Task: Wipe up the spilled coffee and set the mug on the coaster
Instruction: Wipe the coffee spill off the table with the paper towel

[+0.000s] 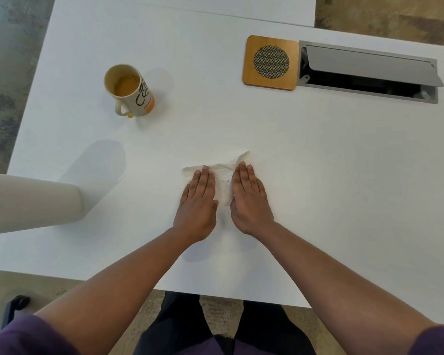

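A white paper towel (224,180) lies flat on the white table (318,175), with a few dark specks near its middle. My left hand (197,203) and my right hand (249,198) both press flat on it, fingers straight and together, side by side. A cream mug (132,92) with black lettering and an orange band stands upright at the far left, handle toward me, with brown coffee inside. A square wooden coaster (271,62) with a round mesh centre lies at the far right, well apart from the mug.
A grey cable hatch (369,70) with its lid raised is set into the table right beside the coaster. A beige cylinder (31,203) juts in over the left table edge. The table's near edge runs just in front of my legs.
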The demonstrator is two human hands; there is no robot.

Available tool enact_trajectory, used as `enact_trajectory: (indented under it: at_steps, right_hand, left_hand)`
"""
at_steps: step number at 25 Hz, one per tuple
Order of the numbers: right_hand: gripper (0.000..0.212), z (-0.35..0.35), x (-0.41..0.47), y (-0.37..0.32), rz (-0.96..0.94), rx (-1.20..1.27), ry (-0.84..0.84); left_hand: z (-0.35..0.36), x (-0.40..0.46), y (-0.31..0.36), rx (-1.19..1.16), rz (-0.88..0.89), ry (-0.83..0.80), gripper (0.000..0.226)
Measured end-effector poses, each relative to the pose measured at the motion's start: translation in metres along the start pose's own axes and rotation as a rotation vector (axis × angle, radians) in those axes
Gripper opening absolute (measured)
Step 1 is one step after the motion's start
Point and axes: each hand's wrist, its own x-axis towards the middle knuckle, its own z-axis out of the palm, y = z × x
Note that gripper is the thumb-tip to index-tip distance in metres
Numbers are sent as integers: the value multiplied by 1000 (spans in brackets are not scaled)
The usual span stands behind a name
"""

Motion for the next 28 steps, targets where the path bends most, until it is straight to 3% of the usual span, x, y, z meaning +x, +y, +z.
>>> enact_trajectory:
  at_steps: [14,22,28]
  right_hand:
    - [64,-10,9,-1,-255,51,-107]
    - [59,-17,3,-14,-198,426,-138]
    - [18,-21,2,-25,-178,553,-54]
  left_hand:
    - [-3,-3,-5,-244,-3,80,83]
    - [-9,-7,6,-476,-67,124,77]
    - [-10,-8,8,-478,-67,182,74]
